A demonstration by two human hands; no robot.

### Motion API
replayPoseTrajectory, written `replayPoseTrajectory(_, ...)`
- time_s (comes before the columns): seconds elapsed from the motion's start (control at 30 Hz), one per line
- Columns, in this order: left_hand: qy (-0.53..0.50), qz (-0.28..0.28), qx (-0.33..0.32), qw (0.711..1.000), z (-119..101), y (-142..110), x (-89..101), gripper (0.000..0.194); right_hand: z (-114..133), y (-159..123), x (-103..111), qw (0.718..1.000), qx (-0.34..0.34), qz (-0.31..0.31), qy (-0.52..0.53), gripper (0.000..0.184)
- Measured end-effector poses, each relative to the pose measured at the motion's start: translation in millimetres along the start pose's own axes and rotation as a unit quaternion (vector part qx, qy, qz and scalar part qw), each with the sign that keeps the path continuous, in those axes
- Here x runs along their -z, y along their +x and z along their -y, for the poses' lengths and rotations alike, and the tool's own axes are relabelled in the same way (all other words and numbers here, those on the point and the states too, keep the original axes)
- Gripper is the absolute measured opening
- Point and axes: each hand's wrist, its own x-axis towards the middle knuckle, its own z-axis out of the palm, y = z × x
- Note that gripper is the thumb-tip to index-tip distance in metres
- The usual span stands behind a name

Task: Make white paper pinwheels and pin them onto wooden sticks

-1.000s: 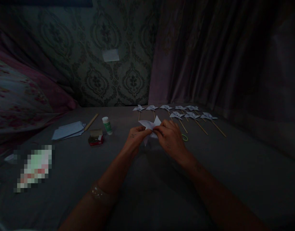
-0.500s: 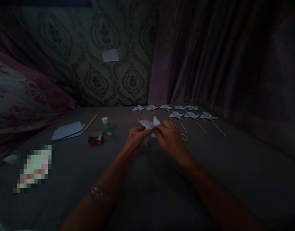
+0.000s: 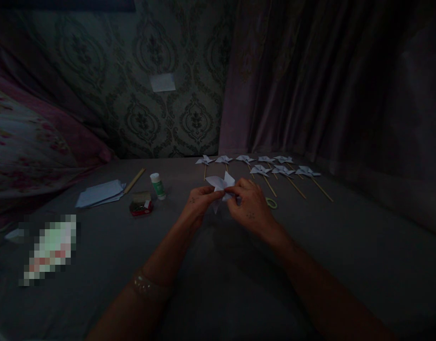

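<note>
A white paper pinwheel [image 3: 218,182] is held between both hands above the grey cloth, with no stick visible on it. My left hand [image 3: 199,203] pinches its left side near the centre, thumb on top. The thumb and fingers of my right hand [image 3: 250,203] close on the pinwheel's middle from the right. Whether a small pin sits under the fingertips is too dark to tell. Just beyond my right hand lies a green ring-shaped handle [image 3: 271,203], the rest of it hidden.
Several finished pinwheels on sticks [image 3: 282,171] lie in two rows at the back right. To the left are a glue stick [image 3: 158,186], an open small red box [image 3: 141,205], wooden sticks [image 3: 135,180] and a paper stack [image 3: 101,193]. A blurred-out patch [image 3: 52,248] is at lower left.
My right fingers have shifted slightly over the pinwheel's centre, and the right hand has turned a little. The left hand keeps its pinch; the surrounding things stay where they were.
</note>
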Motion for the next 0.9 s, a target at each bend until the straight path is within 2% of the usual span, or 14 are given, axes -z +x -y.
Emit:
replayPoseTrajectory(0.27, 0.011, -0.029, -0.014, 0.999, 4.9, 3.0, 1.9, 0.014, 4.8, -0.4, 2.0, 0.999, -0.018, 0.019, 0.032, 0.03)
replayPoseTrajectory(0.43, -0.022, -0.021, 0.009, 0.999, 3.2, 3.0, 2.0, 0.016, 2.1, 1.7, 6.0, 0.998, -0.021, 0.021, 0.054, 0.03)
replayPoseTrajectory(0.7, -0.054, -0.021, 0.031, 0.998, 2.0, 4.6, 0.2, 0.014, -6.7, 5.7, 13.6, 0.997, 0.002, -0.008, 0.081, 0.025)
replayPoseTrajectory(0.9, -0.026, -0.021, 0.031, 0.999, -2.7, 0.7, -1.3, 0.01, -9.8, 7.9, 14.9, 0.997, -0.032, -0.045, 0.052, 0.012)
